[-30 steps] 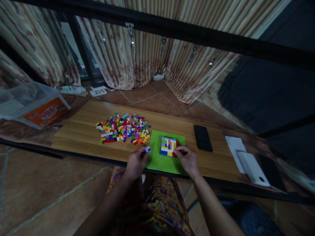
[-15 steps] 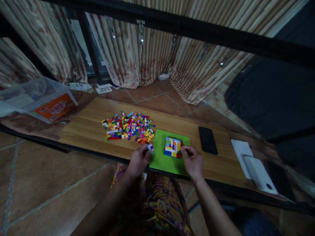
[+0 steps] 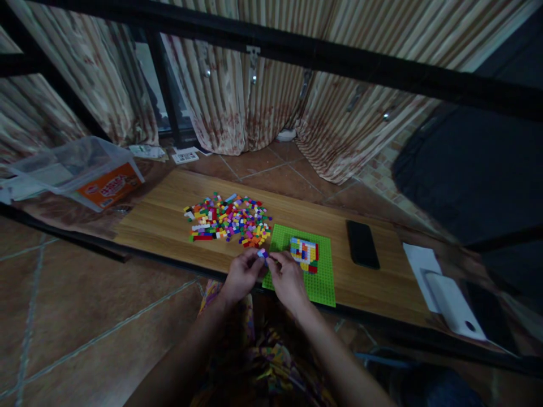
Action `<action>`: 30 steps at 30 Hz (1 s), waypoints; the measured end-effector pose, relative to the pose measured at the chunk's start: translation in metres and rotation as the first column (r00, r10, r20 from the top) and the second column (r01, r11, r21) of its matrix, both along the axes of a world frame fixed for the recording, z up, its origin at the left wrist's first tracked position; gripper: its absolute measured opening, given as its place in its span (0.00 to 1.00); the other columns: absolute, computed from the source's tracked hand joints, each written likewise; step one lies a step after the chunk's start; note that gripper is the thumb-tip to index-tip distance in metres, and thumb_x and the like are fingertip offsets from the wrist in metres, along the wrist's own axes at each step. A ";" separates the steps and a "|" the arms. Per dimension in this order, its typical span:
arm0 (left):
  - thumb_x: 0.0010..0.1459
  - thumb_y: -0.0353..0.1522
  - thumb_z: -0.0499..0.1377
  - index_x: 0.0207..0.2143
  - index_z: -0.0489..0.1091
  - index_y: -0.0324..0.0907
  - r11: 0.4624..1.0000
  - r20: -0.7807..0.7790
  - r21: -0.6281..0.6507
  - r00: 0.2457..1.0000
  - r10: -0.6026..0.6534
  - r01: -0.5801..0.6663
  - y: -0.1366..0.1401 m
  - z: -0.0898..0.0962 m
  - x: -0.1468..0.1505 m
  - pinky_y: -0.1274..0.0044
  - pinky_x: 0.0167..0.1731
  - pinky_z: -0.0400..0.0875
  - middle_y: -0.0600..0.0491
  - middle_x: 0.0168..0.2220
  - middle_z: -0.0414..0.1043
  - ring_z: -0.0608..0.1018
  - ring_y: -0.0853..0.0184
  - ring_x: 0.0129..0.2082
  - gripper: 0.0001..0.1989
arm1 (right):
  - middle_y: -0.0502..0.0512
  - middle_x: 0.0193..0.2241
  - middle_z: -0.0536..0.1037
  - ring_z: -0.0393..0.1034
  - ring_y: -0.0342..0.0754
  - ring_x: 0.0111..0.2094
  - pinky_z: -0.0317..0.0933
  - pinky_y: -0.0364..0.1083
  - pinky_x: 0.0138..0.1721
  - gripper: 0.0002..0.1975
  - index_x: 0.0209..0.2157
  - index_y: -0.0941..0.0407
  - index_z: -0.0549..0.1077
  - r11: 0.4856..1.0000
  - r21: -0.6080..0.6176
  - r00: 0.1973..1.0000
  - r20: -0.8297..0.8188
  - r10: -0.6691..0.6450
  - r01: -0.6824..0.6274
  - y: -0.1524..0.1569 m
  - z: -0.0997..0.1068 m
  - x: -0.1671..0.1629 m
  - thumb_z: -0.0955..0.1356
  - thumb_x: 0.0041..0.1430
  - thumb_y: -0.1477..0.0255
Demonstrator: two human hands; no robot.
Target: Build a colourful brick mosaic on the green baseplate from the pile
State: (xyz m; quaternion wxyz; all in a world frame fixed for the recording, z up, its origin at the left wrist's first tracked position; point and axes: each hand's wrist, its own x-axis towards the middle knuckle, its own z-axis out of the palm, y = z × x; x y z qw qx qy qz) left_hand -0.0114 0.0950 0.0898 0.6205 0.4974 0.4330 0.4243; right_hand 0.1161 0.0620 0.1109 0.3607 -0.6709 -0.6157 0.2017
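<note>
Between the fingertips of my left hand are a few small toy bricks, purple and pale blue. My right hand is brought up against them, its thumb and fingers pinched at the bricks' right side; whether it grips one of them I cannot make out. Under and beside my right hand lies a green baseplate. On it sits a flat square of joined bricks in white, blue, yellow and red, its lower left part covered by my right hand.
A spread of loose coloured bricks lies left of the baseplate on the wooden table. To the right are a black phone and a white device on paper. A clear plastic box stands at the far left.
My right hand has left the right edge of the brick square and moved left to meet the bricks in my left hand. The view has shifted slightly.
</note>
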 end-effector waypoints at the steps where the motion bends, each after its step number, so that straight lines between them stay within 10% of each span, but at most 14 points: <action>1: 0.51 0.42 0.62 0.33 0.70 0.40 1.000 0.004 0.009 1.000 0.006 -0.006 0.000 -0.001 0.000 0.80 0.27 0.68 0.55 0.25 0.71 0.72 0.71 0.24 0.15 | 0.56 0.35 0.77 0.72 0.49 0.35 0.64 0.47 0.39 0.13 0.40 0.54 0.77 1.000 -0.004 1.000 -0.003 -0.008 0.008 0.001 -0.002 -0.001 0.62 0.63 0.67; 15: 0.53 0.43 0.60 0.34 0.71 0.41 0.996 -0.099 0.051 0.993 0.071 -0.066 -0.006 -0.007 0.004 0.81 0.25 0.67 0.55 0.26 0.71 0.72 0.70 0.25 0.14 | 0.56 0.32 0.77 0.72 0.49 0.34 0.63 0.47 0.38 0.12 0.33 0.54 0.77 0.996 0.027 0.993 -0.080 -0.084 0.087 -0.011 -0.004 -0.003 0.62 0.62 0.67; 30: 0.56 0.42 0.58 0.34 0.71 0.42 0.989 -0.193 0.142 0.980 0.054 -0.026 -0.006 -0.007 0.001 0.80 0.26 0.67 0.55 0.26 0.71 0.73 0.69 0.25 0.12 | 0.59 0.35 0.78 0.72 0.52 0.36 0.63 0.50 0.40 0.17 0.36 0.56 0.78 0.943 0.017 0.943 -0.011 -0.332 0.332 -0.039 -0.007 0.105 0.64 0.59 0.58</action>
